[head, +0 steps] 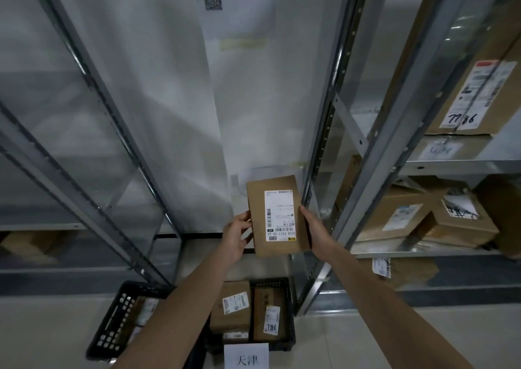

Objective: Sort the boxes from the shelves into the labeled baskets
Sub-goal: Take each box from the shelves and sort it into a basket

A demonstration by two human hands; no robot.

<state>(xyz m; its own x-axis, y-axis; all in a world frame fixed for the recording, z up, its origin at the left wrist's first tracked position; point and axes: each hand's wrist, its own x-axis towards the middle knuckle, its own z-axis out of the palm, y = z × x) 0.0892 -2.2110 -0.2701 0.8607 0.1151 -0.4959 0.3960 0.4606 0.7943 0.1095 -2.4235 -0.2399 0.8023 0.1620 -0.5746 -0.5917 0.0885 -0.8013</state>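
While the left hand (235,236) and right hand (314,230) each curl round a long edge of the small flat box (277,216), held label-up just toward 6 o'clock of centre, it looks light and stiff, best pinched by those edges above the black basket (291,312) at 6 o'clock

The left hand (235,237) and right hand (315,232) are bare, with bare forearms (394,306) reaching to the lower edge.

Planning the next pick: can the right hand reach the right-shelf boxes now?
Probably not yet: the right hand, with the left hand, holds the small box. The shelf boxes sit unblocked beyond the upright.
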